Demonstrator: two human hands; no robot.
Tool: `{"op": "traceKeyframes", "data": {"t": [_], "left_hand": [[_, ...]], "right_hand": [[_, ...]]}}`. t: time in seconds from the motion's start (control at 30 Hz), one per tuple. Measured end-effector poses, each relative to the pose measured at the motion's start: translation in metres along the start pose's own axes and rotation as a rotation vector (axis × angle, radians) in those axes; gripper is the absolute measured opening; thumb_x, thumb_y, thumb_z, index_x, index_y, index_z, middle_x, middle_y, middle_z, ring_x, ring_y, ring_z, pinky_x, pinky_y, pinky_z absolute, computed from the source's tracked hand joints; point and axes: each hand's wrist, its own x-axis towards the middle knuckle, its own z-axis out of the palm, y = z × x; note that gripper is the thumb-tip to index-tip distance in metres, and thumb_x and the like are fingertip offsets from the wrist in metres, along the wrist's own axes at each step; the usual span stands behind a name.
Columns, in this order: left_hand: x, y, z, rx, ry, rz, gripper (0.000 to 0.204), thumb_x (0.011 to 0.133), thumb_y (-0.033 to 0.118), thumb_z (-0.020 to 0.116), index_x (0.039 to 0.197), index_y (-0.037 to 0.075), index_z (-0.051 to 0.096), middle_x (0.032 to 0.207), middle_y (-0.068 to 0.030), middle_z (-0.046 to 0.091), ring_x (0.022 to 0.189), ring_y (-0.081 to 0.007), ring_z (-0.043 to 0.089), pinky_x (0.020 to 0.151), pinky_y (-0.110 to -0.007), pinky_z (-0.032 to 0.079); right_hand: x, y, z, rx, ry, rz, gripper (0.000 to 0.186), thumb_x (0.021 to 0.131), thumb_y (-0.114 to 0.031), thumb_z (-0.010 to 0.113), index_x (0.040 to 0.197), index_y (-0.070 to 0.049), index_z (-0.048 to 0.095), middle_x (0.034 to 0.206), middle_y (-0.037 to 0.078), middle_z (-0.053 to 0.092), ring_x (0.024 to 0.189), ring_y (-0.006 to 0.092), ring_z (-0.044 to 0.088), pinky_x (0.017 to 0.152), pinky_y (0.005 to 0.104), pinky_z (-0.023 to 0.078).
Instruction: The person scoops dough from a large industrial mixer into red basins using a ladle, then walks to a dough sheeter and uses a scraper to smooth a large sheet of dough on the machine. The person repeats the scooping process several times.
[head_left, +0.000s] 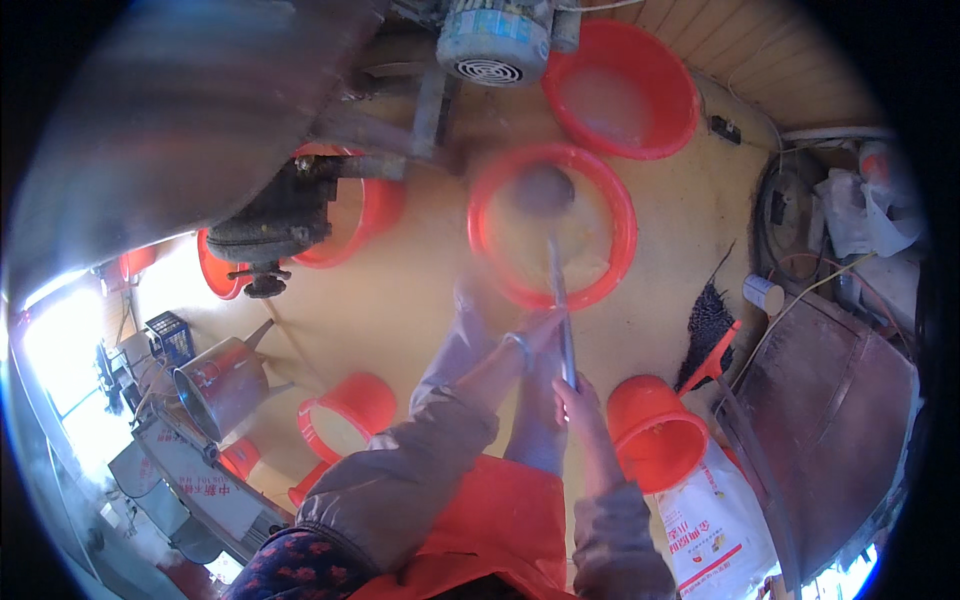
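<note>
Head view: left grip [543, 328] sits ahead of right grip [576, 400] on ladle [557, 272]

Shows red on the basin [625, 235] and the apron [490, 515]. Reads silver-grey on the ladle handle [557, 275], dark grey on the ladle bowl [545, 190] (blurred). Appears grey-brown on the sleeves [618, 540], tan on the floor [400, 330], white with red print on the sack [720, 515].

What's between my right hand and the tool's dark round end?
In the head view, the handle runs from your right hand to the dark round end; your left hand grips it partway, and it crosses the near rim of a red basin.
</note>
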Motion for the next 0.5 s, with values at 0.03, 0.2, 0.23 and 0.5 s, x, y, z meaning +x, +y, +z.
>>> {"op": "traceKeyframes", "data": {"t": [0.03,0.2,0.23,0.5], "left_hand": [[-0.011,0.017,0.013,-0.028,-0.019,-0.02,0.028,0.09,0.035,0.051,0.079,0.01,0.052,0.066,-0.0028,0.052,0.059,-0.0171,0.054,0.054,-0.03,0.045],[-0.067,0.068,0.062,-0.782,-0.281,-0.234,0.028,0.092,0.029,0.048,0.07,0.013,0.043,0.056,0.0005,0.043,0.047,-0.0141,0.046,0.043,-0.031,0.04],[-0.071,0.074,0.064,-0.854,-0.354,-0.278,0.027,0.092,0.028,0.048,0.07,0.013,0.042,0.056,0.0006,0.043,0.046,-0.0138,0.046,0.043,-0.031,0.04],[-0.021,0.113,-0.021,-0.976,-0.274,-0.438,0.021,0.089,0.02,0.048,0.07,0.011,0.044,0.056,0.0003,0.045,0.046,-0.0123,0.044,0.042,-0.028,0.038]], "right_hand": [[-0.026,-0.023,0.002,-0.156,0.095,-0.008,0.02,0.086,-0.022,0.056,0.092,-0.005,0.049,0.063,0.005,0.054,0.05,0.0176,0.056,0.047,0.0332,0.046],[-0.145,-0.138,0.038,-1.125,0.48,-0.044,0.021,0.083,-0.013,0.052,0.097,0.002,0.049,0.072,0.022,0.061,0.073,0.0357,0.063,0.059,0.0439,0.05],[-0.151,-0.157,0.05,-1.16,0.52,-0.077,0.019,0.083,-0.012,0.05,0.096,0.002,0.049,0.073,0.022,0.061,0.073,0.037,0.062,0.06,0.0455,0.05],[-0.079,-0.277,0.121,-1.361,0.324,-0.216,0.022,0.083,-0.011,0.045,0.09,0.005,0.059,0.084,0.023,0.063,0.077,0.0347,0.064,0.066,0.044,0.052]]}}
